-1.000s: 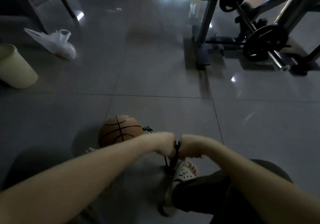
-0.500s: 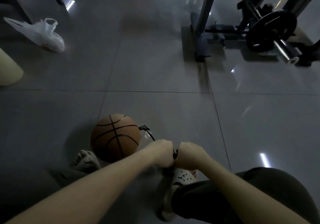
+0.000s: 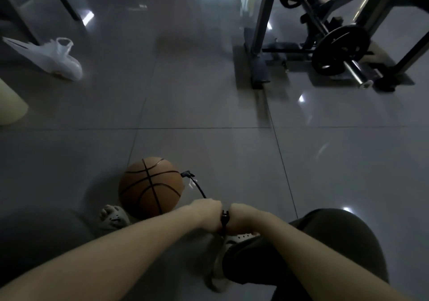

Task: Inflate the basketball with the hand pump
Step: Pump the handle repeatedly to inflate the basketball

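Two grips: we see the person's left grip (image 3: 206,214) and right grip (image 3: 242,219) side by side at the near middle, each curled tight around one end of the pump handle (image 3: 224,217).
Pump handle: we make out only a dark piece between the two fists; the pump body below is mostly hidden.
Hose (image 3: 197,187): thin and black, it runs from behind the left grip, far and leftward, to a black connector (image 3: 187,174) on the ball's right side.
Basketball (image 3: 151,188): it rests on the tiled floor (image 3: 209,105), just left of and beyond the left grip.
Left sandal (image 3: 113,217): just beside the ball's near edge.
Right sandal (image 3: 239,237): below the right grip; we cannot tell whether it stands on the pump.
Knee (image 3: 329,242): in dark trousers, near right.
Far left: a white plastic bag (image 3: 54,59) lies on the floor, and a pale bucket (image 3: 9,105) sits at the left edge.
Far right: an exercise machine (image 3: 262,45) with a black weight plate (image 3: 340,47).
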`<action>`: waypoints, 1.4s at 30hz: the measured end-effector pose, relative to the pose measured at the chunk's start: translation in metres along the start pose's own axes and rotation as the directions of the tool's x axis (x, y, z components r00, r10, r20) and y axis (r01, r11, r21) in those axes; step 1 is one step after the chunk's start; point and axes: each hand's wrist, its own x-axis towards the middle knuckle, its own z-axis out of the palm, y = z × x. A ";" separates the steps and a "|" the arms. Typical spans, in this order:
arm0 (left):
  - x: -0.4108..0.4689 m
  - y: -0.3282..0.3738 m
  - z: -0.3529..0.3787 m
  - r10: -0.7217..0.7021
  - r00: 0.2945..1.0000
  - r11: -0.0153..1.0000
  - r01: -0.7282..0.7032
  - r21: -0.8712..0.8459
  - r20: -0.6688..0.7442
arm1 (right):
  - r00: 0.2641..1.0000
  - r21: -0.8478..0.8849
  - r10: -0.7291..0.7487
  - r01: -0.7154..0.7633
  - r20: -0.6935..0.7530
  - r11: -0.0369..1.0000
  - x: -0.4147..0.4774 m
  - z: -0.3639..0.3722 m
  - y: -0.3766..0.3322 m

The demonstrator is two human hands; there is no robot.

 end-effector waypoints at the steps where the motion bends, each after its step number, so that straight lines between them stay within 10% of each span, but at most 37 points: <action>1: -0.012 0.002 -0.008 -0.002 1.000 1.000 0.002 0.004 -0.005 | 1.000 0.003 -0.019 0.019 0.006 1.000 -0.013 -0.009 -0.002; 8: -0.066 0.020 -0.104 -0.003 0.992 0.998 -0.005 -0.064 -0.130 | 0.998 0.092 -0.055 0.053 0.028 0.994 -0.085 -0.112 -0.014; 30: 0.008 -0.009 0.017 -0.011 0.999 0.999 0.008 -0.051 -0.052 | 1.000 -0.021 -0.006 0.006 -0.002 1.000 0.018 0.012 -0.004; 42: -0.050 0.004 -0.097 -0.087 0.991 0.979 0.067 -0.194 -0.100 | 0.998 -0.064 -0.042 0.039 -0.042 0.997 -0.051 -0.108 -0.030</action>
